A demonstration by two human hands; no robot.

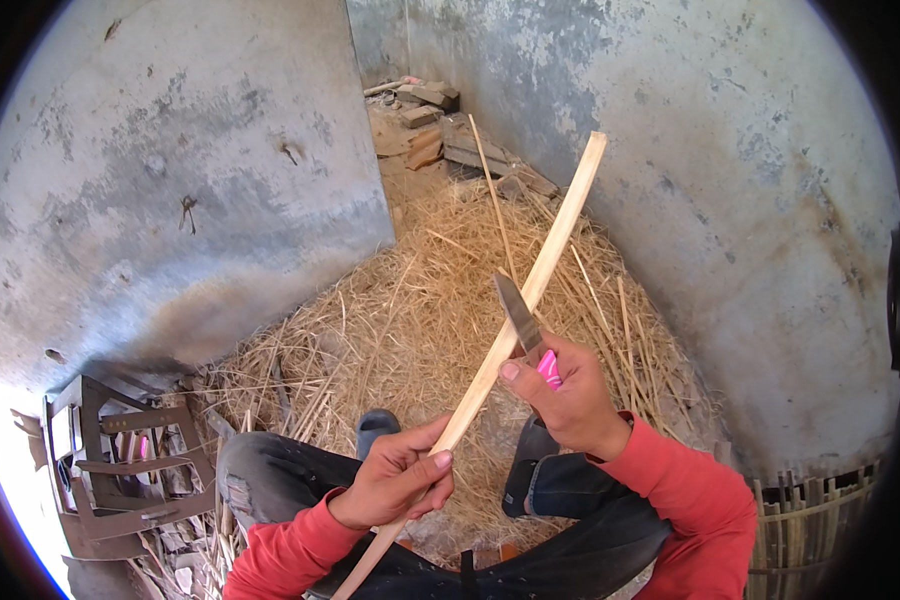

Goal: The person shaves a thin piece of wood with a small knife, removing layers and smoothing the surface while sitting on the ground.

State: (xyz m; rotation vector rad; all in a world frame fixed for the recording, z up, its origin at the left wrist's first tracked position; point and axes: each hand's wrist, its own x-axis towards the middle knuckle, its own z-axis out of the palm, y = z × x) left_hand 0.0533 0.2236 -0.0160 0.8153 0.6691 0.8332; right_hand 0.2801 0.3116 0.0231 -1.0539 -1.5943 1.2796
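A long, flat strip of pale wood or bamboo (492, 362) runs slantwise from my lap up toward the right-hand wall. My left hand (402, 474) is closed around its lower part, thumb on top. Higher up, my right hand (562, 392) grips a knife (517, 305) by its pink handle (549, 369). The grey blade points up and to the left and lies across the strip. My right thumb rests against the strip's edge just below the blade.
Curly shavings (440, 270) and thin strips cover the floor ahead. A broken dark frame (140, 460) stands at the left. Worn walls rise on both sides, with rubble (425, 105) in the gap. A slatted basket or fence (815, 525) is at the lower right.
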